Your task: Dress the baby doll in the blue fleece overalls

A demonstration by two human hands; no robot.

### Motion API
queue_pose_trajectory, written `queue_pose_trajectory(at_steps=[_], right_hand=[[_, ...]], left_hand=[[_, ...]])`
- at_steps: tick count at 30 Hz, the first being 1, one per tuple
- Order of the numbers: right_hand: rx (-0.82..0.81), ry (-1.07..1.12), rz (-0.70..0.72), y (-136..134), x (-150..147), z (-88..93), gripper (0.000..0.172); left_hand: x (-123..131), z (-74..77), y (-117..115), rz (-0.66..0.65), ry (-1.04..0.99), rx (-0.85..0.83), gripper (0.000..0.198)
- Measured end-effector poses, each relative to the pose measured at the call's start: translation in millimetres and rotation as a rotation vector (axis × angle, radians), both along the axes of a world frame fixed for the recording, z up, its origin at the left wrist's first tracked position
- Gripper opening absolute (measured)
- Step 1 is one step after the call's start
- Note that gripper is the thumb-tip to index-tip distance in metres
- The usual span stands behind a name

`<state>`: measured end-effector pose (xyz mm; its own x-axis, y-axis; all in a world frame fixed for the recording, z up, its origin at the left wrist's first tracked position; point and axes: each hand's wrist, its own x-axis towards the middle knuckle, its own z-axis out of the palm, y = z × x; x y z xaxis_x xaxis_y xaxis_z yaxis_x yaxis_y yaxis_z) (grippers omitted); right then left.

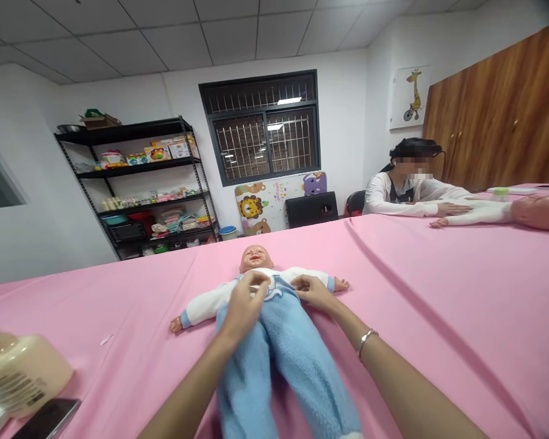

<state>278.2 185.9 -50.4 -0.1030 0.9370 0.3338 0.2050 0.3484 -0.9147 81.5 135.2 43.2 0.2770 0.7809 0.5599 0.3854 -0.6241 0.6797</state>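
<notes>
A baby doll [256, 258] lies on its back with its head away from me and its arms spread. It wears a white top [209, 303] with blue cuffs and fuzzy blue overalls [297, 350]. At the doll's chest, the fingers and thumb of my left hand [247, 299] are closed on the bib edge of the overalls. My right hand [315, 292], a silver bangle on its wrist, has its curled fingers on the other side of the overalls near the waist. The fingertips of both hands are partly hidden by cloth.
A pink cloth [416, 317] covers the table. At the left stand a cream bottle [32, 372] and a dark phone [48, 419]. Across the table at the right, a person [393, 183] touches another doll [537, 211]. Behind are a black shelf [139, 164] and wooden cabinets [498, 116].
</notes>
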Motion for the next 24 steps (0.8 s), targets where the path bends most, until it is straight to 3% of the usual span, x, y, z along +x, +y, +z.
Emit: queue_pose_trajectory(at_steps=[2, 4, 6, 8, 10, 12, 15, 17, 21, 24], right_hand=[[0.038, -0.100, -0.098, 2.8, 1.8, -2.3, 0.017], [0.069, -0.161, -0.234, 4.8, 3.7, -2.8, 0.011], [0.108, -0.096, -0.371, 4.3, 5.2, -0.1, 0.011], [0.150, -0.002, -0.456, 0.9, 5.5, 5.2, 0.015], [0.182, -0.044, -0.467, -3.7, 5.4, 10.9, 0.017], [0.206, -0.232, -0.456, -7.3, 7.4, 13.9, 0.018], [0.190, -0.609, -0.530, -9.1, 19.1, 10.0, 0.039], [0.070, -0.763, -0.632, -9.3, 31.3, 3.2, 0.056], [-0.180, -0.807, -0.746, -11.8, 48.5, -7.5, 0.050], [-0.155, -0.686, -0.895, -14.6, 46.4, -7.4, 0.047]], left_hand=[[25.3, 5.1, -5.9, -0.124, 0.177, 0.091, 0.014], [45.5, 2.9, -1.3, -0.166, 0.405, 0.176, 0.016], [59.2, -4.2, 10.4, -0.125, 0.696, 0.199, 0.021], [66.2, -13.9, 22.9, 0.007, 0.875, 0.176, 0.024], [67.4, -24.0, 31.0, 0.144, 0.885, 0.186, 0.027], [64.8, -32.2, 32.9, 0.234, 0.811, 0.257, 0.032], [58.9, -38.2, 29.3, 0.255, 0.723, 0.401, 0.037], [56.3, -39.2, 26.7, 0.227, 0.679, 0.452, 0.039], [55.9, -41.3, 25.6, 0.267, 0.609, 0.465, 0.041], [56.2, -44.1, 26.8, 0.235, 0.579, 0.394, 0.044]])
